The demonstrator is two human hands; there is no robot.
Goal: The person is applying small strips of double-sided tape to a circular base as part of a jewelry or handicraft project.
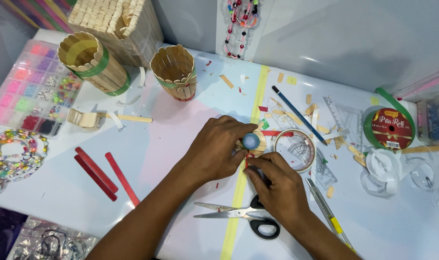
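My left hand (217, 150) grips a small round piece made of wooden craft sticks (258, 143) at the middle of the table, with a blue cap-like disc (251, 141) showing on top of it. My right hand (277, 185) pinches a thin red strip (247, 160) against the lower edge of that piece. Both hands touch the piece and hide most of it.
Scissors (248, 214) lie near my right wrist, beside a craft knife (327, 214). A clear tape roll (295, 149), pencil (298, 114), ruler and green ribbon spool (390, 128) sit right. Red sticks (104, 173), stick cups (175, 72), a bead box (34, 86) lie left.
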